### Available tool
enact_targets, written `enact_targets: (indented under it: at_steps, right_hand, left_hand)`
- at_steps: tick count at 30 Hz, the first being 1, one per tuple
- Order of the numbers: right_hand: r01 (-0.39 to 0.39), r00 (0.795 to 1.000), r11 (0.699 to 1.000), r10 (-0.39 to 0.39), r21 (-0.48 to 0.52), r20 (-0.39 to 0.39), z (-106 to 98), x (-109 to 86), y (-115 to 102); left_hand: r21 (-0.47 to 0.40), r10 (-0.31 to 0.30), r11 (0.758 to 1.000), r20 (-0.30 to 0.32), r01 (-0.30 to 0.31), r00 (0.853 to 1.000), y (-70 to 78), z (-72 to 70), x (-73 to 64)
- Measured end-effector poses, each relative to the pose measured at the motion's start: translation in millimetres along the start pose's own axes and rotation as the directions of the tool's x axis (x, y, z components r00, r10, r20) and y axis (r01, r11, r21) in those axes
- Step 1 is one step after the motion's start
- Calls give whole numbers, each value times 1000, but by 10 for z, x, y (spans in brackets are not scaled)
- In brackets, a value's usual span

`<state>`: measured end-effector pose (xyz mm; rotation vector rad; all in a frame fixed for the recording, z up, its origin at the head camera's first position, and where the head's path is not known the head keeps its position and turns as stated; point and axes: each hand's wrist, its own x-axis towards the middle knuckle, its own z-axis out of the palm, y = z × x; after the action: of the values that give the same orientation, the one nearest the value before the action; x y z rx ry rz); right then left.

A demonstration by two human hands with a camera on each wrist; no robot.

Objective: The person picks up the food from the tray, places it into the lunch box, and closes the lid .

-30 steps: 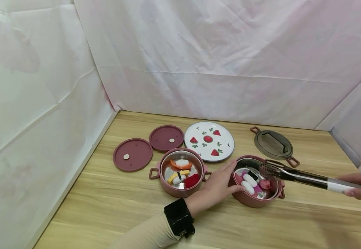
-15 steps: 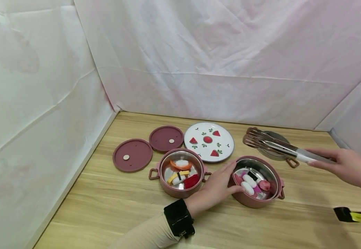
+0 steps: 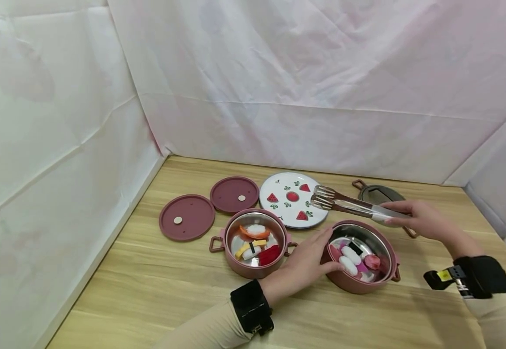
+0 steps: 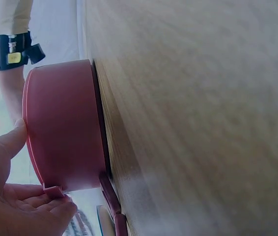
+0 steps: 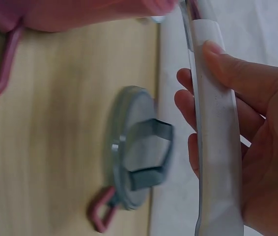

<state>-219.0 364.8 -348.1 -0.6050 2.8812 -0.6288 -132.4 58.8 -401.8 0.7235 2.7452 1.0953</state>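
My left hand grips the left side of the right-hand pink pot; in the left wrist view the thumb touches its rim and the fingers lie at its handle. Inside this pot are toy sushi pieces, among them a white one and a round pinkish-red one. Serving tongs are held in my right hand, thumb on one side of the pale handle, fingers on the other. Their slotted tips hang over the right edge of the white watermelon-patterned plate, with nothing visible between them.
Left of my left hand stands another pink pot holding toy sushi. Two maroon discs lie behind it to the left. A grey lid with pink side handles lies at the back right. White cloth walls border the table.
My right hand has carried the tongs left, from over the right-hand pot, past the grey lid, to the plate's right edge. The left hand keeps its grip on the pot.
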Motion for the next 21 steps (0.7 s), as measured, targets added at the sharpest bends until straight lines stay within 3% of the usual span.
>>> enact_targets:
  at_steps: [8,21]
  right_hand:
    - [76,997,997,-76,-4,-14,228,125,96]
    - [87,996,996,-87,25,8,354,163,141]
  left_hand:
    - [18,16,1000,-5,-16,1000,4,10,5]
    - [6,18,1000,1,-18,1000,-5,3,0]
